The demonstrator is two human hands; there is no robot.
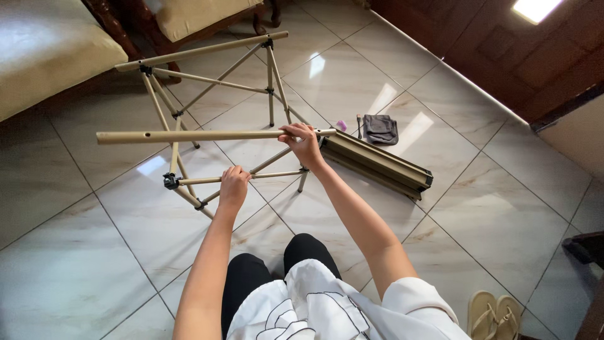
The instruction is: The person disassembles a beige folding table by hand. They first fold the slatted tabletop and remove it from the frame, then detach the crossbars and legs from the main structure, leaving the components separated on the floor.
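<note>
A tan folding frame of thin metal tubes with black joints stands on the tiled floor in front of me. My right hand grips the near top rail, a long tan tube with small holes, close to its right end. My left hand holds a lower cross tube of the frame, near a black joint. My knees in black trousers show at the bottom.
A bundle of tan slats lies on the floor right of the frame, with a grey pouch behind it. Cushioned wooden chairs stand at back left, a dark wooden wall at back right, and sandals at bottom right.
</note>
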